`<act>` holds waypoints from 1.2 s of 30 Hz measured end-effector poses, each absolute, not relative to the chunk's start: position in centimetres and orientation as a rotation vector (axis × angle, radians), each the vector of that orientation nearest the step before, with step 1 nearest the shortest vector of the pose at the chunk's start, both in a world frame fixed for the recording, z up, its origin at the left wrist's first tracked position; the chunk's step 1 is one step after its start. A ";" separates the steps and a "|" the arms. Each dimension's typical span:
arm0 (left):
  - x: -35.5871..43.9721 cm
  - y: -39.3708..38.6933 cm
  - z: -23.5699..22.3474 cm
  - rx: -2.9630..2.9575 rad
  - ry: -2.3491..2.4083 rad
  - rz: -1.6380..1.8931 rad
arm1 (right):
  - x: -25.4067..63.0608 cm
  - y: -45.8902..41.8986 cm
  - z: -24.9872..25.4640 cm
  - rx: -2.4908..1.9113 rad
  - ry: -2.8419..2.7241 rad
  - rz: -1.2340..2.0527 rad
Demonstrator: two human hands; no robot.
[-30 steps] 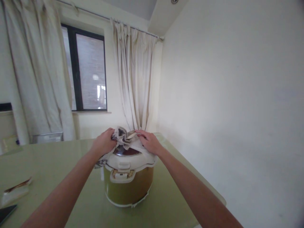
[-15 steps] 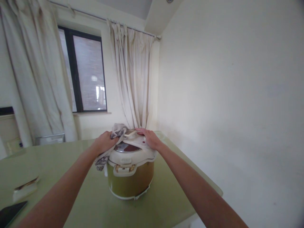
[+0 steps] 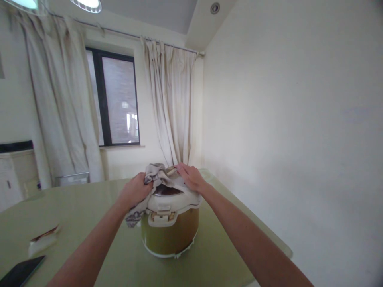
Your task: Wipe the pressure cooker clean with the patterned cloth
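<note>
A rice cooker point(image 3: 170, 235) with a gold-brown body and a white lid stands upright on the pale green table, its front latch toward me. My left hand point(image 3: 138, 192) is closed on a crumpled grey-and-white patterned rag point(image 3: 157, 172), pressed to the left and top of the lid, with one end hanging down the cooker's left side. On the right rear of the lid rests my right hand point(image 3: 191, 177), its fingers together and curled over the far edge, hiding that part. The rag covers some of the lid's shiny window point(image 3: 167, 190).
A dark flat phone-like object point(image 3: 22, 271) lies at the table's near left, beside a small whitish packet point(image 3: 43, 240). The green table point(image 3: 98, 223) runs close along the white wall point(image 3: 284, 139) on the right. Curtains point(image 3: 172, 103) hang behind.
My left hand has pushed the rag farther across the lid's top. My right fingers have drawn together near the back. The whole view has tilted up and turned slightly left.
</note>
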State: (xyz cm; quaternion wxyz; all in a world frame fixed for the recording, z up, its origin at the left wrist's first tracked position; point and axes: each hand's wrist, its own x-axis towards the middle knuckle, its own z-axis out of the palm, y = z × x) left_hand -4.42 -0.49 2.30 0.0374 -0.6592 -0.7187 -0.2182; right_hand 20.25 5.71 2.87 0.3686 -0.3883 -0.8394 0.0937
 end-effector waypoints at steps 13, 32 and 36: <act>-3.6 13.7 5.3 -2.489 -2.174 -0.529 | 20.9 5.4 3.1 -0.959 -2.208 0.220; -8.2 10.9 4.6 -2.165 -2.363 -0.549 | 19.8 8.9 3.3 -0.781 -2.366 0.210; -9.8 8.7 4.3 -2.165 -2.433 -0.762 | 19.5 8.6 3.3 -0.802 -2.218 -0.053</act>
